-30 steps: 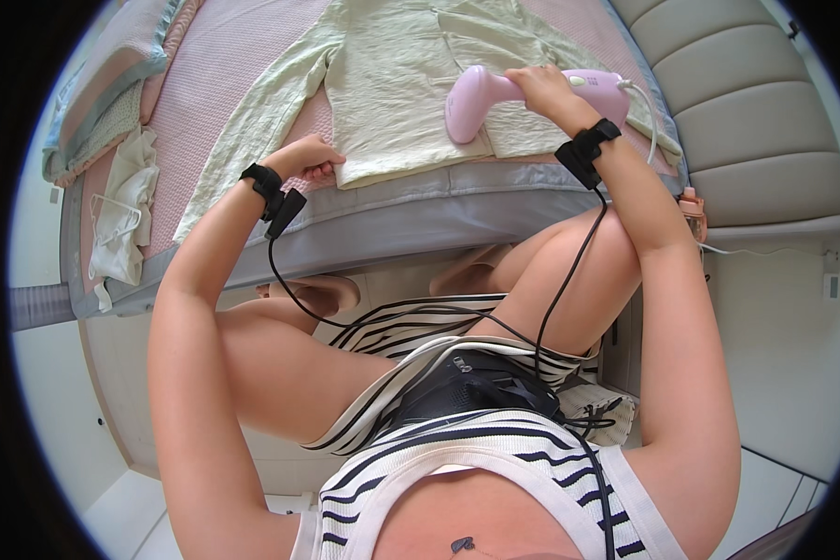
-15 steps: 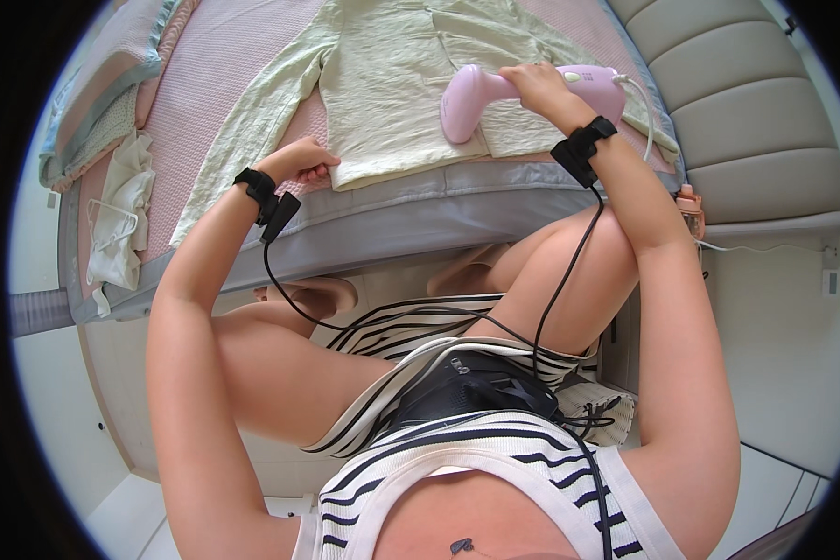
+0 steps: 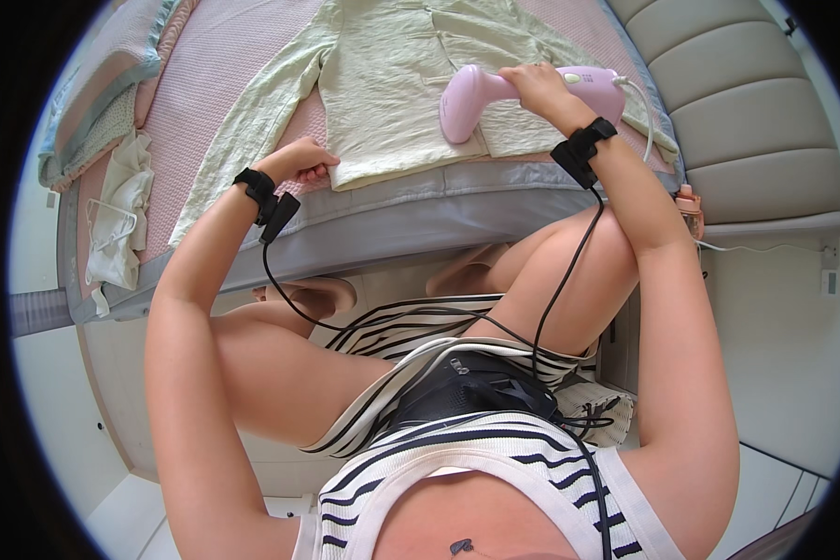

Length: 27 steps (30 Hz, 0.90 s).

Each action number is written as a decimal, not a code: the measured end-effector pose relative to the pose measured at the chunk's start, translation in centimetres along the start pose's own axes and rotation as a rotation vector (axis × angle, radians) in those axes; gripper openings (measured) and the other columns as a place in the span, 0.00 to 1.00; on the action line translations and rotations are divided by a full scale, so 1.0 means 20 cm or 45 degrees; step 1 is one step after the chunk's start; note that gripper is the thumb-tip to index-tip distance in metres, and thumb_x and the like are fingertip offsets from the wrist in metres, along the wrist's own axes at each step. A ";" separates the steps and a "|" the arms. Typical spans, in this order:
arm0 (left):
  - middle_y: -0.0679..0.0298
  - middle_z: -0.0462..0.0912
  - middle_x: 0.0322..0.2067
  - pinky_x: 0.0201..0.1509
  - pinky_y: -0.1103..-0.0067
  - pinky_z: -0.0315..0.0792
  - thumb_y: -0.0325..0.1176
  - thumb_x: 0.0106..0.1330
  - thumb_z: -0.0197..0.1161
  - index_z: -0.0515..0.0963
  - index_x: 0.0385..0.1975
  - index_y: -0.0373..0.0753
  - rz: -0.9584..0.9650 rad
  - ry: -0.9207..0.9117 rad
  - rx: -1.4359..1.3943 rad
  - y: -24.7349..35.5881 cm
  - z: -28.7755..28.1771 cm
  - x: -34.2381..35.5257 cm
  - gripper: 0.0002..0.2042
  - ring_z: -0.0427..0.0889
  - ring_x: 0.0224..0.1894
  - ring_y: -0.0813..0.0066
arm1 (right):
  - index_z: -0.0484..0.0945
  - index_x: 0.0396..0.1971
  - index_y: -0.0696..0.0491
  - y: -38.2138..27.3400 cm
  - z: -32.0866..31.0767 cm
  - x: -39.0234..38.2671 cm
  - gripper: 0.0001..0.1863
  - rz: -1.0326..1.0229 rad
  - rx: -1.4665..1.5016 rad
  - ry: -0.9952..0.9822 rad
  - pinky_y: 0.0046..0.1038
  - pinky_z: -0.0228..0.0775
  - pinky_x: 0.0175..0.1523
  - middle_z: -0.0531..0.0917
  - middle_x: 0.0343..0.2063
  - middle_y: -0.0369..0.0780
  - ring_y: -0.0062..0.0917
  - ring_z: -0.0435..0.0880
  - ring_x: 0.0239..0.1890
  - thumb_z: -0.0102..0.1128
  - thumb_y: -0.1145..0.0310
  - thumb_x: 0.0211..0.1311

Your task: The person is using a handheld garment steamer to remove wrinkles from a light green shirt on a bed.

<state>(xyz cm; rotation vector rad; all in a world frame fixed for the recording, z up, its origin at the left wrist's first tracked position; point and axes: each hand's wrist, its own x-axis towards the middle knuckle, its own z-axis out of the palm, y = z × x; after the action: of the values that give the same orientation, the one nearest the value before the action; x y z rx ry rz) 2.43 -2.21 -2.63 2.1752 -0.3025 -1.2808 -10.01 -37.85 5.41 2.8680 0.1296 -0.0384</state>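
A pale green long-sleeved shirt (image 3: 383,112) lies spread on the pink quilted bed cover, its hem near the bed's front edge. My left hand (image 3: 303,161) is closed at the hem's left corner, with the fingertips on the cloth's edge. In my right hand (image 3: 539,91) is a pink handheld garment steamer (image 3: 462,107), gripped round its handle. Its wide head points left and rests on or just over the shirt's lower right part; the gap, if any, cannot be made out. A white cord (image 3: 646,117) runs from the steamer's rear end.
Folded bedding (image 3: 103,93) is piled at the far left, with a white cloth (image 3: 126,205) and a white hanger (image 3: 112,229) below it. A grey padded headboard (image 3: 737,103) stands on the right. Beside it is an orange-capped bottle (image 3: 689,210). Black cables (image 3: 569,271) run from both wrists to my waist.
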 end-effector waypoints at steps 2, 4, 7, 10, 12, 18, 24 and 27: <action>0.69 0.66 0.07 0.09 0.84 0.54 0.39 0.54 0.61 0.70 0.10 0.36 -0.014 0.002 -0.014 0.00 0.00 0.01 0.17 0.62 0.07 0.84 | 0.73 0.32 0.46 -0.01 -0.01 0.00 0.10 -0.004 0.010 0.007 0.33 0.64 0.42 0.79 0.29 0.37 0.30 0.78 0.38 0.49 0.76 0.50; 0.68 0.66 0.07 0.09 0.84 0.54 0.39 0.54 0.61 0.70 0.10 0.36 -0.003 0.011 -0.011 0.00 0.01 0.01 0.17 0.62 0.07 0.83 | 0.73 0.32 0.46 0.00 0.00 0.00 0.10 0.002 0.001 -0.001 0.33 0.63 0.42 0.79 0.29 0.37 0.30 0.78 0.38 0.49 0.76 0.50; 0.68 0.66 0.07 0.08 0.84 0.55 0.39 0.53 0.61 0.69 0.09 0.36 0.012 0.033 -0.003 -0.02 0.01 0.03 0.17 0.63 0.07 0.83 | 0.73 0.32 0.46 0.00 0.00 0.00 0.11 0.003 0.005 -0.003 0.34 0.63 0.42 0.79 0.29 0.37 0.30 0.78 0.38 0.49 0.76 0.49; 0.68 0.67 0.07 0.08 0.84 0.55 0.40 0.53 0.62 0.69 0.10 0.36 0.023 0.077 0.018 -0.06 0.01 0.03 0.17 0.64 0.07 0.83 | 0.73 0.32 0.46 -0.03 -0.03 0.00 0.11 -0.002 0.022 -0.009 0.34 0.64 0.42 0.80 0.29 0.38 0.30 0.78 0.38 0.50 0.77 0.48; 0.68 0.67 0.07 0.08 0.84 0.55 0.40 0.52 0.62 0.70 0.10 0.36 0.027 0.114 0.030 -0.07 0.01 0.00 0.17 0.64 0.07 0.83 | 0.73 0.32 0.46 -0.04 -0.07 -0.01 0.12 -0.011 0.024 -0.015 0.35 0.64 0.42 0.80 0.29 0.38 0.31 0.78 0.38 0.50 0.78 0.46; 0.73 0.67 0.10 0.12 0.89 0.55 0.38 0.53 0.61 0.69 0.12 0.41 0.116 -0.171 -0.196 -0.07 0.04 -0.15 0.13 0.63 0.10 0.87 | 0.73 0.29 0.48 -0.04 -0.16 -0.02 0.12 -0.070 -0.004 0.124 0.35 0.69 0.35 0.79 0.26 0.39 0.33 0.79 0.33 0.55 0.76 0.40; 0.76 0.65 0.10 0.13 0.89 0.54 0.37 0.54 0.60 0.68 0.13 0.43 0.144 -0.087 -0.286 -0.13 0.08 -0.18 0.12 0.63 0.11 0.89 | 0.73 0.30 0.49 -0.19 -0.24 0.07 0.13 -0.100 0.125 0.168 0.35 0.70 0.35 0.79 0.26 0.41 0.35 0.79 0.33 0.55 0.75 0.39; 0.74 0.66 0.10 0.12 0.87 0.54 0.36 0.51 0.62 0.70 0.13 0.41 0.134 -0.073 -0.352 -0.15 0.08 -0.19 0.11 0.63 0.11 0.87 | 0.72 0.30 0.49 -0.25 -0.24 0.11 0.13 -0.183 0.137 0.154 0.35 0.70 0.35 0.79 0.26 0.40 0.35 0.78 0.33 0.56 0.74 0.38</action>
<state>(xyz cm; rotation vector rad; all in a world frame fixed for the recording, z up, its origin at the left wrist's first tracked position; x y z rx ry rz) -1.26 1.30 -2.20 1.8689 -0.2436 -1.2478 -8.26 -31.56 8.68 2.9628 0.3681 0.1034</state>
